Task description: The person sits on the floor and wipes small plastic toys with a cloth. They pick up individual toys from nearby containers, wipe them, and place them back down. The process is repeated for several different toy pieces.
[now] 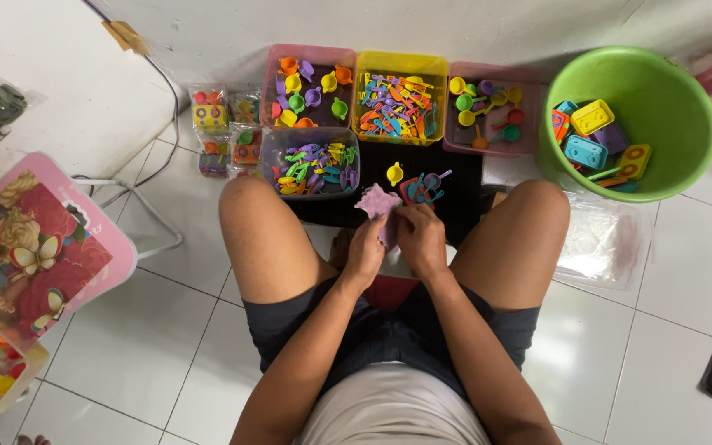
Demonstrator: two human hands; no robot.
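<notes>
I sit on the floor with my knees apart. Between them, my left hand [364,251] and my right hand [422,239] together grip a small purple plastic toy piece [378,203] with a scalloped edge. Just beyond my hands, on a black mat [455,177], lie a yellow toy cup [395,173] and a few small red and blue toy utensils [423,188].
Four trays of small coloured plastic toys stand ahead: pink [308,56], yellow [400,63], another pink [529,109] and clear [269,165]. A green bucket [669,91] of toy pieces is at the right, clear plastic bags [603,243] beside it. A pink floral stool [43,239] stands left.
</notes>
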